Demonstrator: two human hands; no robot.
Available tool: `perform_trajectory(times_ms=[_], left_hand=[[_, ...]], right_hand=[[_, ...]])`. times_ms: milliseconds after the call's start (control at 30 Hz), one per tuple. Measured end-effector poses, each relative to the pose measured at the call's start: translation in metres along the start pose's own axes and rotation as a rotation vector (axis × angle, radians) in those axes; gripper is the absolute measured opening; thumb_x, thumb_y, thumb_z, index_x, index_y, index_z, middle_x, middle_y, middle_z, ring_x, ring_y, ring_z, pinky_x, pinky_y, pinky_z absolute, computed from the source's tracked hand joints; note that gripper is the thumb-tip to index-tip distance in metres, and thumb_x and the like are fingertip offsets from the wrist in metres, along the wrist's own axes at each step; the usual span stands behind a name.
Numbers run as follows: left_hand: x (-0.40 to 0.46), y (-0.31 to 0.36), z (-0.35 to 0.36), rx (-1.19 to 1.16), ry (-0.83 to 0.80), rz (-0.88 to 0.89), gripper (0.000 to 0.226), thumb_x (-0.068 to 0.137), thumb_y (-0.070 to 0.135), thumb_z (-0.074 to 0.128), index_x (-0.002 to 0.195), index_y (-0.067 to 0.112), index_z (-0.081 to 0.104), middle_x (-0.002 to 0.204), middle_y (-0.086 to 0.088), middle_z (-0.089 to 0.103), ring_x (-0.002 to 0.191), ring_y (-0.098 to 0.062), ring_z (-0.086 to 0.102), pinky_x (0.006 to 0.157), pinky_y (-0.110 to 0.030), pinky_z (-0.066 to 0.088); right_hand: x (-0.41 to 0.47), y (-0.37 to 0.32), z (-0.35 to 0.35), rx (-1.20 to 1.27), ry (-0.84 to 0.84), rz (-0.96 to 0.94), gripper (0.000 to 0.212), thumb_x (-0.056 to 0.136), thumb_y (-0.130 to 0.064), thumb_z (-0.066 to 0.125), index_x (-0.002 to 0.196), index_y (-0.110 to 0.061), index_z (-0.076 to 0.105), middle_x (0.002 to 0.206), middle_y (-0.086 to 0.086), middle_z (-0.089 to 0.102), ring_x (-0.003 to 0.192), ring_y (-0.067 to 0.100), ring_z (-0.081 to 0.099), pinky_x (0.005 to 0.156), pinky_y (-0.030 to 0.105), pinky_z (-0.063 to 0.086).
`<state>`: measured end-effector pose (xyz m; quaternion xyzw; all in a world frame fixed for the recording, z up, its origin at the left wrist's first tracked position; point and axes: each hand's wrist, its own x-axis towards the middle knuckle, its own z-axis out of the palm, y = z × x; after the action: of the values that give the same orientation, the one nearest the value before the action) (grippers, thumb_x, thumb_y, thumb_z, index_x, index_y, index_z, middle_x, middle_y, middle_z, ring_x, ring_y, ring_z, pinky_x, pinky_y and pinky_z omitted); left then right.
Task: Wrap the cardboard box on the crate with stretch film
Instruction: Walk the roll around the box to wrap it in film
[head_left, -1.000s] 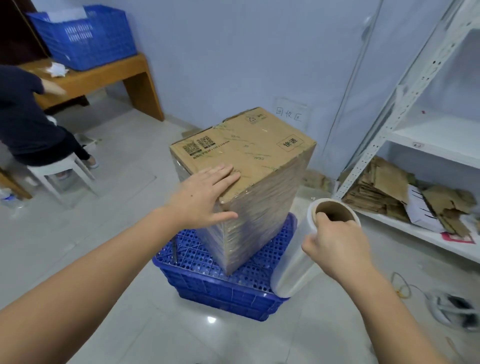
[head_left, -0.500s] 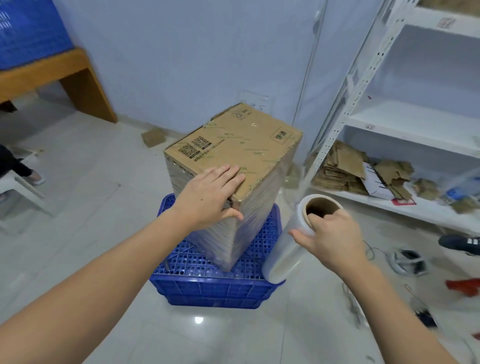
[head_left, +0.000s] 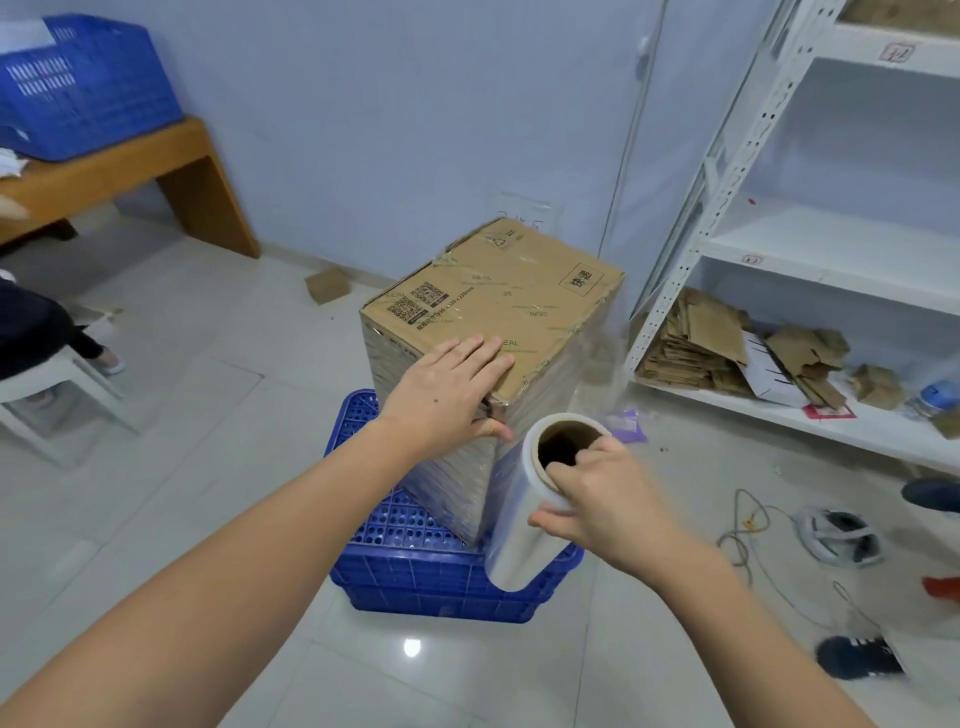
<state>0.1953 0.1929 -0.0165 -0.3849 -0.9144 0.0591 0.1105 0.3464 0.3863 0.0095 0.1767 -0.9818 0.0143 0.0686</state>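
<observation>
A brown cardboard box (head_left: 509, 296) stands on an upturned blue crate (head_left: 415, 571) in the middle of the floor. Its sides are covered in shiny stretch film; its top is bare cardboard. My left hand (head_left: 447, 389) lies flat on the box's near top corner, fingers straight, thumb down the side. My right hand (head_left: 608, 499) grips the top end of a stretch film roll (head_left: 524, 525), fingers hooked into its cardboard core. The roll hangs tilted at the box's near right corner. A sheet of film (head_left: 597, 358) stretches from the roll along the box's right side.
A white metal shelf (head_left: 779, 249) with flattened cardboard (head_left: 701, 343) stands close on the right. Shoes (head_left: 857, 657), a cord (head_left: 748, 535) and a headset (head_left: 841, 535) lie on the floor at right. A wooden bench (head_left: 156, 161) with a blue basket (head_left: 78, 83) is far left, a seated person (head_left: 31, 332) beside it.
The view has swung round the box to the right. My right hand carried the roll closer to the box's near corner, drawing film along the right side. My left hand stayed on the top.
</observation>
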Motion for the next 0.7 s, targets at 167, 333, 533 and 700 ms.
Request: perform_trajectory(times_ms=[167, 333, 533, 700], left_hand=[[-0.001, 0.003, -0.004, -0.013, -0.012, -0.013, 0.106, 0.081, 0.090, 0.022, 0.164, 0.023, 0.017, 0.172, -0.001, 0.015, 0.158, -0.019, 0.013, 0.128, -0.038, 0.004], [-0.009, -0.008, -0.006, -0.050, -0.033, -0.024, 0.110, 0.078, 0.091, 0.017, 0.164, 0.022, 0.016, 0.172, -0.001, 0.014, 0.158, -0.020, 0.012, 0.129, -0.038, 0.005], [-0.010, -0.016, -0.008, -0.101, -0.042, 0.009, 0.111, 0.078, 0.091, 0.032, 0.164, 0.025, 0.011, 0.173, 0.000, 0.008, 0.159, -0.019, 0.007, 0.128, -0.036, 0.001], [0.003, -0.027, -0.011, -0.104, -0.070, 0.131, 0.103, 0.087, 0.080, 0.049, 0.164, 0.026, 0.008, 0.173, -0.001, 0.006, 0.159, -0.021, 0.008, 0.128, -0.039, 0.006]], right_hand=[[-0.012, -0.028, -0.012, -0.041, -0.013, 0.146, 0.032, 0.088, -0.048, 0.059, 0.106, -0.023, 0.051, 0.086, -0.004, 0.061, 0.084, 0.018, 0.053, 0.076, 0.030, 0.035], [-0.011, -0.039, 0.002, -0.022, 0.154, 0.303, 0.050, 0.065, -0.059, 0.082, 0.064, -0.017, 0.054, 0.049, -0.003, 0.047, 0.053, 0.015, 0.028, 0.061, 0.031, 0.044], [-0.015, -0.051, 0.001, -0.038, 0.135, 0.286, 0.050, 0.066, -0.050, 0.082, 0.065, -0.024, 0.040, 0.051, -0.007, 0.041, 0.053, 0.015, 0.035, 0.062, 0.033, 0.045], [-0.011, -0.062, -0.013, -0.039, -0.054, 0.479, 0.030, 0.089, -0.045, 0.061, 0.090, -0.025, 0.040, 0.083, -0.003, 0.055, 0.085, 0.019, 0.046, 0.073, 0.029, 0.028]])
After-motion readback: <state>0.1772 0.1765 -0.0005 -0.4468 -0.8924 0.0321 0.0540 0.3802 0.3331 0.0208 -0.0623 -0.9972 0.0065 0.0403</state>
